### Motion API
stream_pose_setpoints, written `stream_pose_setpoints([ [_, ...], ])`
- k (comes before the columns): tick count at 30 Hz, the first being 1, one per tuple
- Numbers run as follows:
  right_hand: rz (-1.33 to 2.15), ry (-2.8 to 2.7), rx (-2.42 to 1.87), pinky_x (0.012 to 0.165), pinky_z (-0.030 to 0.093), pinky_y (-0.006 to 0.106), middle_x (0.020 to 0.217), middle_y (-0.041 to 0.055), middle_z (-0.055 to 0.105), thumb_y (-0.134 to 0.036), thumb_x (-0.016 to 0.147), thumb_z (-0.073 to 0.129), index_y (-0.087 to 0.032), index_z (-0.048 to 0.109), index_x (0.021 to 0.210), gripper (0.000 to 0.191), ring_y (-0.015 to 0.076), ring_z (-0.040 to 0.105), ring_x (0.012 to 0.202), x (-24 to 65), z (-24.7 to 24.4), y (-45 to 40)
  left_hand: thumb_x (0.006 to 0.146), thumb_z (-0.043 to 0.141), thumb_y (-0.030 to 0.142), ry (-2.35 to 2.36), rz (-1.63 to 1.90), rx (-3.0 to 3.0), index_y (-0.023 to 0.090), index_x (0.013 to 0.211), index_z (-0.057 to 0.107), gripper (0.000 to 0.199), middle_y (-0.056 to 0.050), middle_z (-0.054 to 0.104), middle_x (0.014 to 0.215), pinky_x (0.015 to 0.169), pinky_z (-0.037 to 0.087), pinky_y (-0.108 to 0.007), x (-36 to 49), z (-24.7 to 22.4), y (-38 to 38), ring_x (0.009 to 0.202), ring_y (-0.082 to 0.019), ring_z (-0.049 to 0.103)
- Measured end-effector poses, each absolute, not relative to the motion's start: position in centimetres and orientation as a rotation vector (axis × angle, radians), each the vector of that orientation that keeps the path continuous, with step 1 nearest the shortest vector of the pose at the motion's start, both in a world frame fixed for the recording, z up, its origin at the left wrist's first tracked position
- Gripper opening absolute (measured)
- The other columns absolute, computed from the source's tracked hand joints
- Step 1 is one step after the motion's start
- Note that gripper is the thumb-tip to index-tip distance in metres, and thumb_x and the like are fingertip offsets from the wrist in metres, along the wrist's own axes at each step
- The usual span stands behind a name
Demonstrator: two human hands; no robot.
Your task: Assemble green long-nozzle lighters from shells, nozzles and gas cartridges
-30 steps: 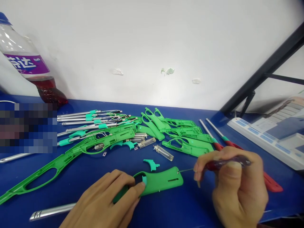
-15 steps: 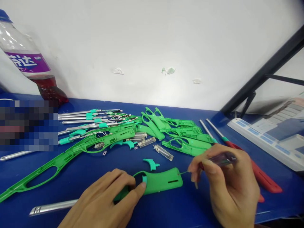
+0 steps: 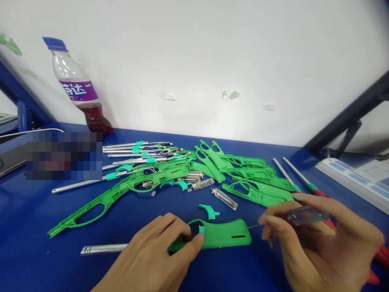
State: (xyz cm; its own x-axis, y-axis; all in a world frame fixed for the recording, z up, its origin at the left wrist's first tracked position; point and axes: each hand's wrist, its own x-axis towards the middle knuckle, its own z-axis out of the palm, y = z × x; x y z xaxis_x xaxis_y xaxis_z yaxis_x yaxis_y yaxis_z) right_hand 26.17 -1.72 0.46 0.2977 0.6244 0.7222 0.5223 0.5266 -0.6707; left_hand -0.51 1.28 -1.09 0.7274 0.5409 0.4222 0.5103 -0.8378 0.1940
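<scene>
My left hand [image 3: 161, 251] is closed on a green long-reach lighter [image 3: 226, 233] lying on the blue table, its fingers around the trigger loop. The lighter's metal tube [image 3: 103, 248] sticks out to the left, and a teal trigger shows inside the loop. In my right hand [image 3: 322, 239] is a small screwdriver [image 3: 304, 217] with a dark see-through handle. Its thin shaft points left, with the tip at or close to the small hole in the lighter's end; contact cannot be made out. A loose teal trigger [image 3: 209, 212] lies just behind the lighter.
Behind are green lighter shells [image 3: 255, 190], metal tubes with wires [image 3: 127, 161] and clear fuel tanks [image 3: 224, 198]. Red lighters [image 3: 316, 190] lie right, partly behind my right hand. A power strip [image 3: 349, 174] is far right; a drink bottle [image 3: 77, 89] stands back left.
The view has swung left, so everything sits further right in it. The right hand has turned a little about the screwdriver; the lighter stays under the left hand.
</scene>
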Motion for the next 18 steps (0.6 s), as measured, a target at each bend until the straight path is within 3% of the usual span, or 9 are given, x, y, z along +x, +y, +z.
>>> stream_pose_setpoints([
  [2, 0.066, -1.406, -1.106, 0.05, 0.061, 0.025, 0.081, -0.0025, 0.075, -0.023, 0.091, 0.081, -0.026, 0.069, 0.118, 0.03, 0.0151, 0.073, 0.06, 26.5, 0.1, -1.6, 0.097, 0.058, 0.006, 0.874, 0.746, 2.864, 0.023, 0.133, 0.068, 0.041, -0.004, 0.072, 0.105, 0.08, 0.064, -0.03, -0.4, -0.9, 1.3, 0.091, -0.019, 0.067],
  [6, 0.035, -1.491, -1.105, 0.069, 0.064, 0.031, 0.108, 0.0018, 0.08, -0.025, 0.103, 0.064, -0.032, 0.058, 0.146, 0.044, 0.0187, 0.08, 0.091, 26.5, -0.7, -1.9, 0.102, 0.059, 0.016, 0.899, 0.85, 2.894, 0.026, 0.131, 0.07, 0.033, -0.005, 0.071, 0.104, 0.083, 0.063, -0.028, -0.2, -0.5, 1.3, 0.092, -0.018, 0.067],
  [10, 0.034, -1.444, -1.149, 0.077, 0.062, 0.034, 0.121, 0.0051, 0.079, -0.022, 0.105, 0.06, -0.031, 0.057, 0.15, 0.046, 0.0198, 0.079, 0.098, 25.9, -0.5, -2.1, 0.105, 0.062, 0.03, 0.941, 0.915, 2.908, 0.028, 0.13, 0.072, 0.027, -0.007, 0.07, 0.104, 0.087, 0.064, -0.03, -0.1, -0.3, 1.2, 0.095, -0.019, 0.066],
  [13, -0.046, -1.451, -1.144, 0.074, 0.063, 0.032, 0.109, 0.0019, 0.079, -0.021, 0.101, 0.068, -0.032, 0.06, 0.149, 0.05, 0.018, 0.078, 0.089, 25.8, 0.1, -2.0, 0.105, 0.061, 0.033, 0.942, 0.921, 2.903, 0.028, 0.13, 0.071, 0.028, -0.007, 0.069, 0.105, 0.088, 0.064, -0.03, -0.2, -0.4, 1.1, 0.096, -0.019, 0.066],
  [16, -0.104, -1.436, -1.114, 0.063, 0.061, 0.028, 0.087, -0.0035, 0.074, -0.017, 0.09, 0.082, -0.031, 0.072, 0.13, 0.043, 0.0147, 0.072, 0.072, 26.1, 0.4, -1.8, 0.105, 0.06, 0.026, 0.926, 0.885, 2.888, 0.028, 0.131, 0.071, 0.029, -0.006, 0.07, 0.104, 0.087, 0.063, -0.029, -0.3, -0.6, 1.1, 0.095, -0.018, 0.067],
  [18, -0.141, -1.431, -1.093, 0.059, 0.059, 0.028, 0.086, -0.0042, 0.074, -0.014, 0.081, 0.09, -0.032, 0.075, 0.121, 0.046, 0.0143, 0.068, 0.069, 26.3, 0.3, -1.8, 0.103, 0.058, 0.017, 0.906, 0.824, 2.877, 0.026, 0.132, 0.07, 0.033, -0.006, 0.071, 0.105, 0.086, 0.063, -0.028, -0.3, -0.7, 1.0, 0.094, -0.018, 0.067],
])
